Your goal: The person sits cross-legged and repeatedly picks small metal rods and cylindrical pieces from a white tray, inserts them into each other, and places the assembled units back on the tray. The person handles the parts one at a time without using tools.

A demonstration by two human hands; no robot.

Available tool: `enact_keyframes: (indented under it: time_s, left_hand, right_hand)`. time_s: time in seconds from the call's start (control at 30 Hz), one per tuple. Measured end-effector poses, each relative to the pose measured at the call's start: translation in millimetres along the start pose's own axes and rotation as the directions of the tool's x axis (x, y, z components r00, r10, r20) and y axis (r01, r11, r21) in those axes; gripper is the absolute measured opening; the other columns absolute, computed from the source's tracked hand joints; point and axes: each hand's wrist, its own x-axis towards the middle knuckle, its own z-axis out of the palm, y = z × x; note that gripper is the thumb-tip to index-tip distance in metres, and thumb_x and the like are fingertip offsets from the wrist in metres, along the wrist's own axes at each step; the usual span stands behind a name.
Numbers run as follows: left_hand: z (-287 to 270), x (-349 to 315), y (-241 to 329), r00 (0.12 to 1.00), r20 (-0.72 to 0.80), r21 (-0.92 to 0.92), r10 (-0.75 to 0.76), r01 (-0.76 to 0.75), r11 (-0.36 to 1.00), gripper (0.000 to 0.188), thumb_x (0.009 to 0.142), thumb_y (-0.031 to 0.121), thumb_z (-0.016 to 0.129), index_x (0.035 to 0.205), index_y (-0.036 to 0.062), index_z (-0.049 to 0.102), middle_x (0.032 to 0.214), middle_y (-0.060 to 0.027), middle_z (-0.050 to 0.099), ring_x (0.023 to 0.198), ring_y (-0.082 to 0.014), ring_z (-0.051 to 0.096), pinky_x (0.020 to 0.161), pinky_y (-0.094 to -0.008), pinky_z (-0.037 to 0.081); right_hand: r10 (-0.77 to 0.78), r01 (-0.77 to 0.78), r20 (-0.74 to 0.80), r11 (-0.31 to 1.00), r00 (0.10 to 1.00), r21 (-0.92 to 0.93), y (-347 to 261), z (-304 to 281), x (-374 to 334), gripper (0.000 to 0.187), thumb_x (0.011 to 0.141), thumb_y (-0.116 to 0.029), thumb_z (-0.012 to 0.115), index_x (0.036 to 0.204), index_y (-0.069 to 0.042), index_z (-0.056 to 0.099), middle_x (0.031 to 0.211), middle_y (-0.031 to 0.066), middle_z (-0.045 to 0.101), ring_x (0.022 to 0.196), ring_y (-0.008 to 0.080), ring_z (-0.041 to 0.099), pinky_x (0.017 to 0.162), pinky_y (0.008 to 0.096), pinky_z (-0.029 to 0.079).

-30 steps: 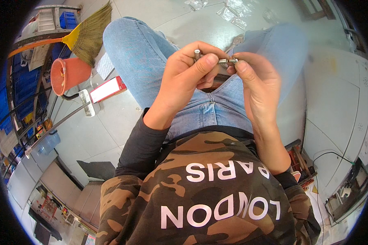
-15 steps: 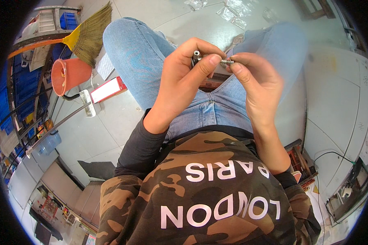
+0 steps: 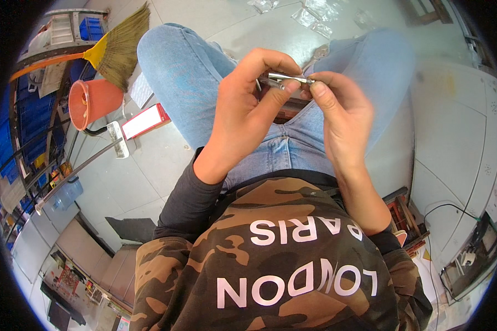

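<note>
At the frame's upper centre, the left hand (image 3: 242, 103) grips slim metal rods (image 3: 291, 78) while the right hand (image 3: 343, 109) pinches one's tip, seemingly to steady it between both.

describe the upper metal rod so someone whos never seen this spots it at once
Find the person's denim-clad legs, then the left hand and right hand held close together over them. It is the upper metal rod of two slim silvery ones showing at the left hand. Unlike the lower rod, which ends beside the left thumb, it reaches the right fingertips.
</note>
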Motion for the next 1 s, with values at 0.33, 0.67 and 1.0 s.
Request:
enact_keyframes:
  time_s: [0.33,0.67,1.0]
  left_hand:
    - [-2.6,0.2,-2.8,0.998,-0.066,0.218,-0.001,0.015,0.976,0.012,0.075,-0.002,0.061,0.087,0.0005,0.063,0.079,-0.0027,0.059,0.071,-0.0078,0.053,0.062,-0.0186,0.041]
    - [-0.3,1.6,-7.9,0.993,-0.043,0.337,0.114,-0.093,0.937,0.011,0.073,-0.003,0.061,0.083,0.0010,0.063,0.076,-0.0034,0.059,0.069,-0.0087,0.053,0.060,-0.0189,0.040]
    - [-2.0,1.7,-9.4,0.998,-0.032,0.331,0.061,-0.047,0.943,0.010,0.074,-0.001,0.061,0.084,0.0010,0.063,0.076,-0.0031,0.059,0.070,-0.0085,0.053,0.061,-0.0192,0.041]
  right_hand:
    - [0.023,-0.023,-0.001,1.000,1.000,-0.002,5.5,-1.9,1.2,0.017,0.082,-0.011,0.059,0.092,0.003,0.058,0.084,0.0073,0.062,0.078,0.0106,0.058,0.070,0.0222,0.047]
    - [0.067,-0.066,0.026,0.996,0.997,-0.060,8.5,-0.9,7.6,0.024,0.088,-0.022,0.050,0.080,-0.001,0.054,0.070,0.0021,0.054,0.065,0.0080,0.048,0.061,0.0208,0.040]
    - [0.093,-0.037,0.187,0.959,0.978,-0.282,4.5,-6.7,8.8,0.022,0.090,-0.022,0.046,0.085,-0.001,0.051,0.067,0.0013,0.052,0.059,0.0061,0.045,0.052,0.0196,0.037]
